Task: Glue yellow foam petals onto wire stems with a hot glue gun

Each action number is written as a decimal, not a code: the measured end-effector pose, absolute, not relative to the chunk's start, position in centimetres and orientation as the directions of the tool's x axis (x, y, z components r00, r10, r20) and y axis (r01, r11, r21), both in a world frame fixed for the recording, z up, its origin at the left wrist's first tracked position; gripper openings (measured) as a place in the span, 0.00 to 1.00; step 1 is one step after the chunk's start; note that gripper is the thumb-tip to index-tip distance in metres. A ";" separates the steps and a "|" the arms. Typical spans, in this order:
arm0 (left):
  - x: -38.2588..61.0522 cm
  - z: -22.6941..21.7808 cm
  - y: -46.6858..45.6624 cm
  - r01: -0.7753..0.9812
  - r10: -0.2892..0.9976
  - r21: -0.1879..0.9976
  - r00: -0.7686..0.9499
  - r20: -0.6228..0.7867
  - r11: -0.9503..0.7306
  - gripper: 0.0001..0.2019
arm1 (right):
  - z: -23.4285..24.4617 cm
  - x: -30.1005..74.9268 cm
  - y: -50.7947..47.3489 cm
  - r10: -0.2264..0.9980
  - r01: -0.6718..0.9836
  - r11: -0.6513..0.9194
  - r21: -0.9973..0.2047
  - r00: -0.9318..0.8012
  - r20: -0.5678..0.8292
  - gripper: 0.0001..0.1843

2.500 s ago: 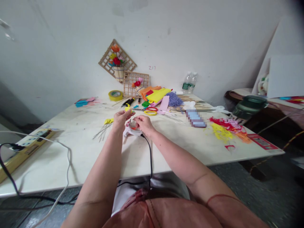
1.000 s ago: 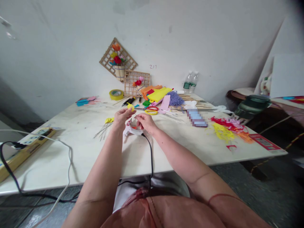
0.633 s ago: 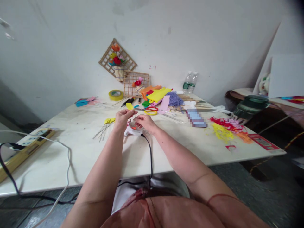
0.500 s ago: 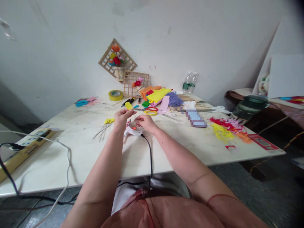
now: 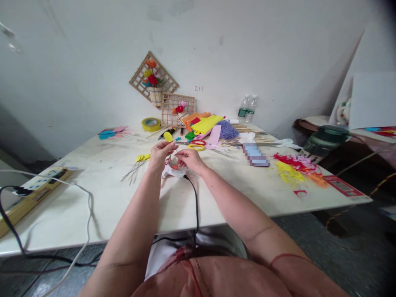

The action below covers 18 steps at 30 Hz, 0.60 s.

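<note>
Yellow foam piece (image 5: 168,137) — pinched by left hand (image 5: 159,153), held just above glue gun (image 5: 172,170), within nozzle reach, I judge. Right hand (image 5: 189,159) over the gun, fingers curled; I cannot tell any grip. Scissors (image 5: 196,144) beyond gun.

Left hand (image 5: 159,153) pinches a yellow piece (image 5: 168,137) above the glue gun (image 5: 171,171).

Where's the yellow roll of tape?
In the head view, the yellow roll of tape lies at the far side of the white table, near the wall, just left of the small wooden lattice frame.
</note>
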<state>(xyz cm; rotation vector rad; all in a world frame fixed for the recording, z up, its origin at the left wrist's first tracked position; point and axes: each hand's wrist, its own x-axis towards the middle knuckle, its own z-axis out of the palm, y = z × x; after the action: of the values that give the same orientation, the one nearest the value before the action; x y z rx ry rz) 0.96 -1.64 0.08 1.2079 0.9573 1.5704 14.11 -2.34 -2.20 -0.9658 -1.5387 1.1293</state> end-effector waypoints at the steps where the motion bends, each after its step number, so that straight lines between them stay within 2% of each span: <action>1: 0.9 0.1 -1.6 -0.211 0.953 0.931 -0.122 0.276 -0.297 0.18 | -2.2 14.1 -2.3 0.945 0.052 0.253 -0.966 -0.227 0.235 0.05; 7: 0.5 0.2 -1.2 -0.305 0.920 0.872 -0.213 0.330 -0.383 0.20 | -2.5 14.0 -2.1 0.937 0.073 0.262 -0.962 -0.259 0.236 0.04; 18: -0.1 -0.3 -0.4 -0.289 0.912 0.872 -0.238 0.335 -0.395 0.16 | -2.4 14.4 -2.0 0.945 0.128 0.223 -0.966 -0.270 0.183 0.05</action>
<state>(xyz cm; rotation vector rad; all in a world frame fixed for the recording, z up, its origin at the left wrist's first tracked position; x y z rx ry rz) -0.10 -0.43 -0.27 1.1184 0.8708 1.7635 14.35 -2.02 -2.40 -1.0299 -1.6075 1.1563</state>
